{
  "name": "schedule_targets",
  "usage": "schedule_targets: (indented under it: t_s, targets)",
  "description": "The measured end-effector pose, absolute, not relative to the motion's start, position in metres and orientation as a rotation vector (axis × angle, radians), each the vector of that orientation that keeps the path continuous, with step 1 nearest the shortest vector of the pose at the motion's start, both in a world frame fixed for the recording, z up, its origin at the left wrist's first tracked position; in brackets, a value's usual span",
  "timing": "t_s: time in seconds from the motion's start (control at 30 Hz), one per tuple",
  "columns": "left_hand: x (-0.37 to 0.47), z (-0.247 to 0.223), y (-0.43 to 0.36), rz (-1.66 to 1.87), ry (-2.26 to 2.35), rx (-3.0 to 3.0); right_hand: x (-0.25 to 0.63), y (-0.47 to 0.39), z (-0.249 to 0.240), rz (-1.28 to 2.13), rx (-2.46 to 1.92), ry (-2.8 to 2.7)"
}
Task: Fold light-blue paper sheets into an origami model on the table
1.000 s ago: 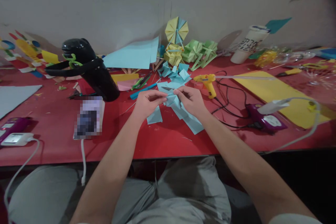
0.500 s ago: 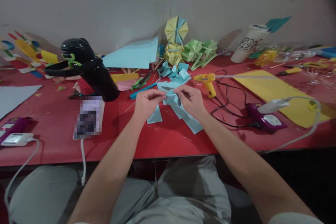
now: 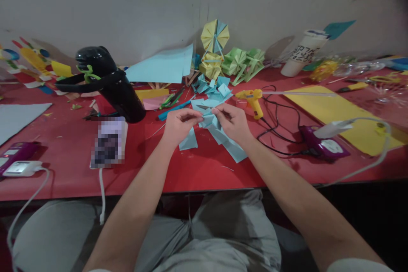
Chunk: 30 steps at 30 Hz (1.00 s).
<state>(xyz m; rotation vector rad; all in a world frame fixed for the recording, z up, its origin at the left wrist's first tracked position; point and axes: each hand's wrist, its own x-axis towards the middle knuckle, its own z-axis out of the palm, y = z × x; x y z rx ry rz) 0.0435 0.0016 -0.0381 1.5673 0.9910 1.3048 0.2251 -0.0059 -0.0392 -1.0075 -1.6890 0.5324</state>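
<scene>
The left hand (image 3: 181,125) pinches one side of a small folded blue paper (image 3: 208,119) between thumb and fingertips, and the right hand (image 3: 234,123) pinches the opposite side the same way. The paper is held between the two hands, above the middle of the red tabletop (image 3: 197,174).

Nearest the front edge, toward the left corner, a white charger (image 3: 23,168) sits against a purple socket box (image 3: 22,153). To its right lies a phone (image 3: 110,142), its screen blurred, with a white cable (image 3: 101,195) hanging over that edge. Blue paper strips (image 3: 236,149) lie under and beside the right hand, and another blue piece (image 3: 188,140) lies by the left. Toward the right edge is a second purple socket box (image 3: 321,142) with a white plug (image 3: 331,128) in it.

Farther in, a tilted black bottle (image 3: 126,100) stands left of the hands, and a yellow glue gun (image 3: 253,102) lies to their right, near a yellow sheet (image 3: 338,114).

Along the back edge are a large blue sheet (image 3: 162,63), a yellow-and-blue paper wheel (image 3: 215,36), green folded paper (image 3: 244,63) and a leaning white cup (image 3: 301,55).
</scene>
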Motion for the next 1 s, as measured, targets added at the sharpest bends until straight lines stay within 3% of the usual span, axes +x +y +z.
schedule_targets:
  t_s: [1.0]
  targets:
    - [0.0397, -0.0314, 0.0015, 1.283, 0.981, 1.583, 0.2266, -0.0048, -0.0397, 0.521, -0.996, -1.701]
